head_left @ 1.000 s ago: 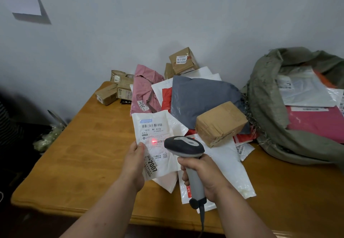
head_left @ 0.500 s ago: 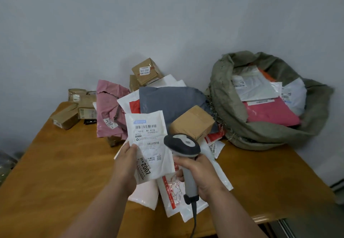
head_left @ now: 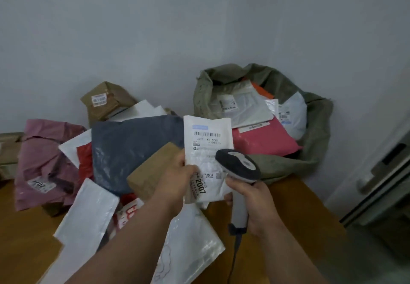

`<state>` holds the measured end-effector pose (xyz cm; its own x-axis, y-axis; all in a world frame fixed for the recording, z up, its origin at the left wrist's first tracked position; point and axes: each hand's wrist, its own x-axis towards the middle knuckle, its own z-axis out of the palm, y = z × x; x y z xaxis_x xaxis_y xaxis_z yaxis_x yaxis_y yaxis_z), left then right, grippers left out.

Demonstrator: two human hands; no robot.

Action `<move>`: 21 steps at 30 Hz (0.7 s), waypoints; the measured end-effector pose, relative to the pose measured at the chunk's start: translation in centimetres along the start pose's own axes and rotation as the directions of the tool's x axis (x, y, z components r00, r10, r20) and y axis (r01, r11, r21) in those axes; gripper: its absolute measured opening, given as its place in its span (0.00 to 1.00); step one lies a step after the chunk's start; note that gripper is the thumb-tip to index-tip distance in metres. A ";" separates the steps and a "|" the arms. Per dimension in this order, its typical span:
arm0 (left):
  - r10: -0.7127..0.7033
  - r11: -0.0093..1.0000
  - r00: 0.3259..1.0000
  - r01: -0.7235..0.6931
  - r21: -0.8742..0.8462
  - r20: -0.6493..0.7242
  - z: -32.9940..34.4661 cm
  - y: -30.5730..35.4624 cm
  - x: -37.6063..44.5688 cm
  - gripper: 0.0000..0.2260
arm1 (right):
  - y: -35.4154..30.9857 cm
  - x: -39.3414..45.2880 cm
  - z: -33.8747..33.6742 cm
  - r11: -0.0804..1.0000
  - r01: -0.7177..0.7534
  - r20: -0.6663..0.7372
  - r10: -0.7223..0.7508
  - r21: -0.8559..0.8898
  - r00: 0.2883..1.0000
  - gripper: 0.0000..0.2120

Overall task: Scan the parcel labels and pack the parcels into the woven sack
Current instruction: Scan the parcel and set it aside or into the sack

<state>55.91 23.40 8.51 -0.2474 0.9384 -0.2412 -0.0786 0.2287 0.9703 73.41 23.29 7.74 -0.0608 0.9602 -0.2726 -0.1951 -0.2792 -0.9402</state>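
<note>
At the near edge of the wooden table, the left hand holds a small white poly mailer upright, thumb on its printed face and fingers pinching it from behind, label turned toward the camera with "2007" readable near the bottom. Just beside it, the right hand has its fingers wrapped tight round the grip of a handheld barcode scanner, whose dark head overlaps the mailer's lower right corner; no red scan dot shows on the label. Behind and to the right, the green woven sack slumps against the wall with its mouth open, already holding a pink mailer and several white ones. To the left lies the unsorted pile: a grey mailer, a brown cardboard box, a crumpled pink bag. Judging by the mailer's position in front of the sack mouth, the step in hand looks like carrying this 1 parcel over for packing. Next, the left hand would need to reach past the scanner, clear the sack's rim, and let go over the parcels inside.
</note>
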 end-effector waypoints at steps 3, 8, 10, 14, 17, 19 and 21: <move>0.140 0.988 0.988 -0.143 0.055 0.061 5.3 2.2 3.2 0.22 | -3.5 4.1 -3.6 0.997 0.074 -0.050 -0.073 0.011 0.996 0.02; 0.220 0.976 0.975 -0.220 0.009 -0.042 10.0 6.6 8.6 0.29 | -11.0 12.4 -5.9 0.989 0.145 -0.064 -0.144 0.011 0.987 0.07; 0.259 0.966 0.951 -0.259 0.022 -0.170 9.6 7.5 10.1 0.31 | -13.6 15.5 -5.4 0.988 0.155 -0.001 -0.155 0.000 0.988 0.09; 0.273 0.960 0.857 -0.218 0.175 -0.436 6.0 5.7 10.9 0.32 | -13.8 18.6 -4.6 0.984 0.177 0.066 -0.175 -0.018 0.982 0.07; 0.262 0.934 0.775 -0.053 0.354 -0.576 2.7 2.6 10.0 0.32 | -11.2 18.5 -3.8 0.990 0.140 0.080 -0.137 -0.035 0.987 0.09; 0.250 0.895 0.704 0.094 0.437 -0.664 0.9 1.0 8.9 0.30 | -9.6 17.7 -2.6 0.989 0.142 0.124 -0.136 -0.041 0.983 0.10; 0.225 0.854 0.642 0.232 0.465 -0.733 -0.7 -0.3 7.8 0.28 | -8.4 16.4 -0.9 0.987 0.147 0.225 -0.128 -0.068 0.966 0.08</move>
<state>53.35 30.51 6.29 -0.8843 0.4641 0.0505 0.3246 0.5334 0.7811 74.95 41.39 10.93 -0.2544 0.9622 -0.0970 -0.1346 -0.1346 -0.9817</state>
